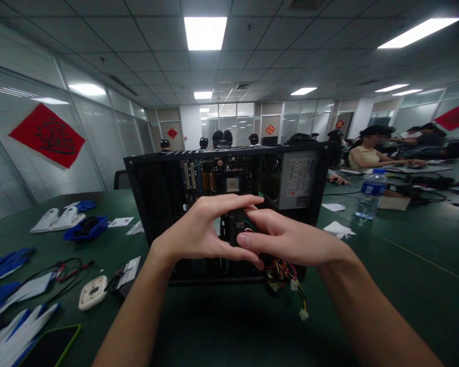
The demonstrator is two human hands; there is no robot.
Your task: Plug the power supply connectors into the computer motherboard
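An open black computer case (pixel 145 204) stands on the green table (pixel 398 265), its motherboard (pixel 210 178) and grey power supply (pixel 298 178) facing me. My left hand (pixel 199 232) and my right hand (pixel 286 237) meet in front of the case. Both pinch a small dark part (pixel 235 227) between fingers and thumbs. Below my right hand a bundle of coloured wires with white plugs (pixel 290 285) hangs out onto the table.
White and blue gloves (pixel 11 336) and a phone (pixel 49 349) lie at the near left, with a white puck-like device (pixel 93 292), cables and a blue tray (pixel 86 228). A water bottle (pixel 370 193) and a cardboard box (pixel 393 200) stand at the right. Several people sit behind.
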